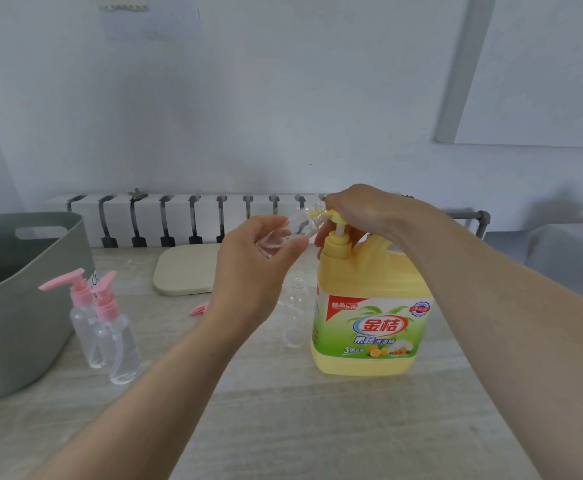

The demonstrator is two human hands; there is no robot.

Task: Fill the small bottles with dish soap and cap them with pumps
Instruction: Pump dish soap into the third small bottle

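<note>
- The left grip holds the small bottle. The fingers are curled round its clear body and the thumb is pressed along its lower side.
- The bottle is in the air above the surface, just left of the dish soap jug.
- Its long axis is tilted, base low in the palm, mouth up and to the right.
- The right grip sits over the pump head with its fingers curled down round it. The yellow stem shows below, so the pump looks partly raised.
- Governing relation: the nozzle points left and the bottle mouth meets it from that side. The tip appears to be at or just inside the neck, but blur prevents confirming how deep.
- Judgement: the step in hand is filling. The next press needs the mouth held on the nozzle line, since any drift would put soap on the fingers or the surface.
- The held bottle looks nearly empty.
- Another uncapped bottle stands just beside the jug, apparently unfilled.
- Two capped bottles with pink pumps stand touching each other near the grey basket.
- A loose pink pump is partly hidden behind the left wrist.
</note>
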